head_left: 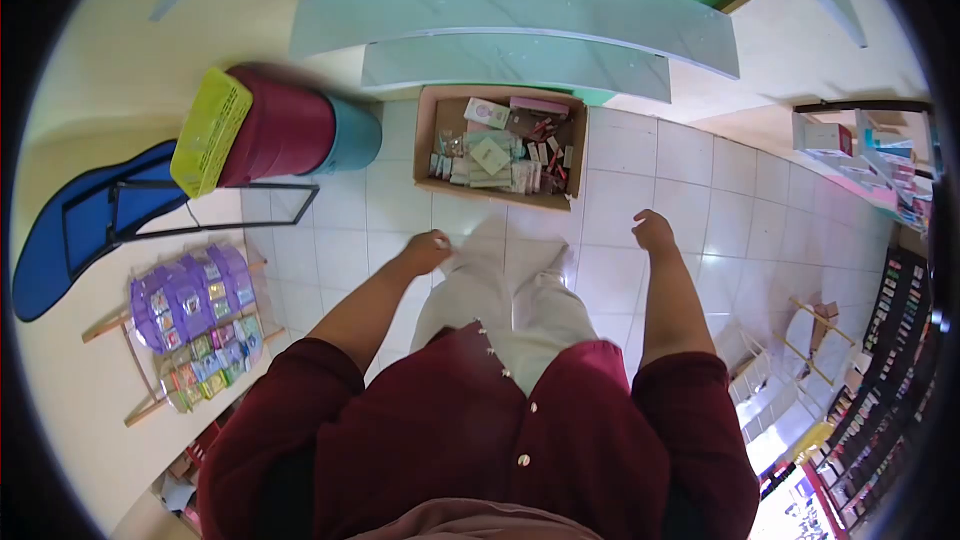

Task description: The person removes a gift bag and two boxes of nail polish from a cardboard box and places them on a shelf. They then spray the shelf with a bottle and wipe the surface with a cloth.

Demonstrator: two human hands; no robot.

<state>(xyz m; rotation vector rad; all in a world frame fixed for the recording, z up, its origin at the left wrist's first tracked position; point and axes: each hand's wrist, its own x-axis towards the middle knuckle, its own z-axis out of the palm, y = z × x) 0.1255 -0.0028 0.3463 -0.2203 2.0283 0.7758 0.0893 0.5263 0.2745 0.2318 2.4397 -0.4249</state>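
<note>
My left hand hangs beside my left thigh, its fingers loosely curled with nothing visible in them. Out to the right of my legs, my right hand is held in the air, empty, with a gap between thumb and forefinger. Neither hand touches anything. On the floor in front of my feet stands an open cardboard box, nearest to both hands. Inside lie many small packages, among them a white box, a pink box and a pale square packet.
Pale marble-look shelves project from the wall behind the box. Left of it are stacked maroon and teal bins, a yellow basket and a blue folding board. A purple display rack and stocked shelves flank me.
</note>
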